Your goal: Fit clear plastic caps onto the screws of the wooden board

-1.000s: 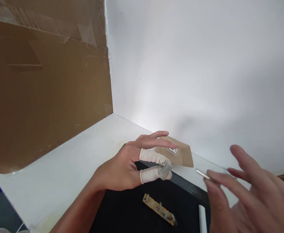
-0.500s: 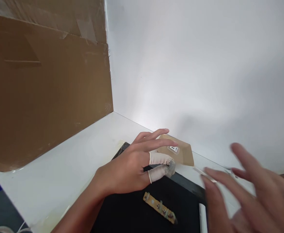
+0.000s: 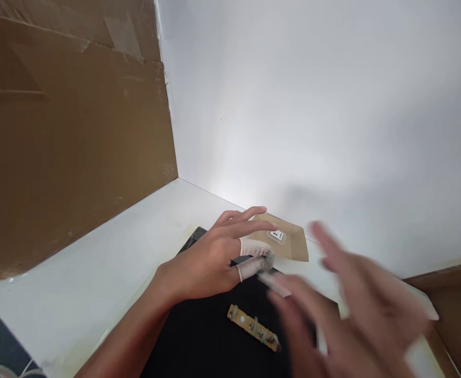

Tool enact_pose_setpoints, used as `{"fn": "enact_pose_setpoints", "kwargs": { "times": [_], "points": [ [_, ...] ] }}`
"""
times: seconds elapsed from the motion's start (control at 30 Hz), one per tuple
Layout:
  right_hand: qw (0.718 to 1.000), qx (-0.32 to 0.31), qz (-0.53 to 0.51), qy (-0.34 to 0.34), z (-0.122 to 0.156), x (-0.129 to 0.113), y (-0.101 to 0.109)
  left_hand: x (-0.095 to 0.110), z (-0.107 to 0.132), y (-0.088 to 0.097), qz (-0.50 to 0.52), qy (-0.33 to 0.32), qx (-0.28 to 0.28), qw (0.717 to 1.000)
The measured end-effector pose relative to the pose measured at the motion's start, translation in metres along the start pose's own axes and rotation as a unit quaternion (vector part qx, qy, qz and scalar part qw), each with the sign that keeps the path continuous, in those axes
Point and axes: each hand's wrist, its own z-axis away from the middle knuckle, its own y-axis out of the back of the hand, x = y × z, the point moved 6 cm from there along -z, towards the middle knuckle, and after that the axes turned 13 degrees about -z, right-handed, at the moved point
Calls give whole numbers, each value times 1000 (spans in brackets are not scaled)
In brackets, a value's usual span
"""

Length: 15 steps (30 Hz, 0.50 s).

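Small grey part [image 3: 269,258]: pinched between the thumb and forefinger of our left hand [image 3: 207,265], both tips in whitish finger cots [image 3: 250,269], just above the far edge of the black mat [image 3: 191,341]. The other left fingers are stretched out straight, pointing past that far edge. The part is too small for us to say what it is.

Our right hand [image 3: 356,315] is motion-blurred over the mat's right side, fingers spread. We cannot tell whether it grips anything. Its nearest fingertip comes close to the pinched part; contact is unclear. The two hands are apart.

A tan circuit strip [image 3: 253,328] with a row of small components lies flat near the mat's middle, with no hand on it. A brown card packet [image 3: 293,244] with a small white label lies just beyond the mat's far edge, partly behind the left fingers.

The mat sits on a white tabletop [image 3: 96,273]. A cardboard panel [image 3: 69,147] stands well left of the mat, and a white wall [image 3: 313,105] rises behind it.
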Motion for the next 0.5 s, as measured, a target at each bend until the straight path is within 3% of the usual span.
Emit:
{"fn": "enact_pose_setpoints", "kwargs": {
  "times": [0.07, 0.13, 0.2, 0.27, 0.33, 0.5],
  "points": [
    [999, -4, -36, 18, -4, -28, -9, -5, -1, -6, 39, -1, -8, 999],
    [999, -6, -35, 6, -6, -34, -7, -12, -4, -12, 100, 12, -4, 995],
    [1000, -14, -8, -2, -8, -22, 4, -19, -7, -20, 163, 36, 5, 986],
    [998, 50, -2, -41, -7, 1, 26, -18, -9, -28, 192, 34, 5, 981],
    [996, 81, -3, -36, -3, 15, 39, -13, -5, -38, 174, 13, -16, 985],
    [999, 1, -22, -23, 33, 22, 39, -11, 38, -73, 106, 37, -132, 985]
  ]
}}
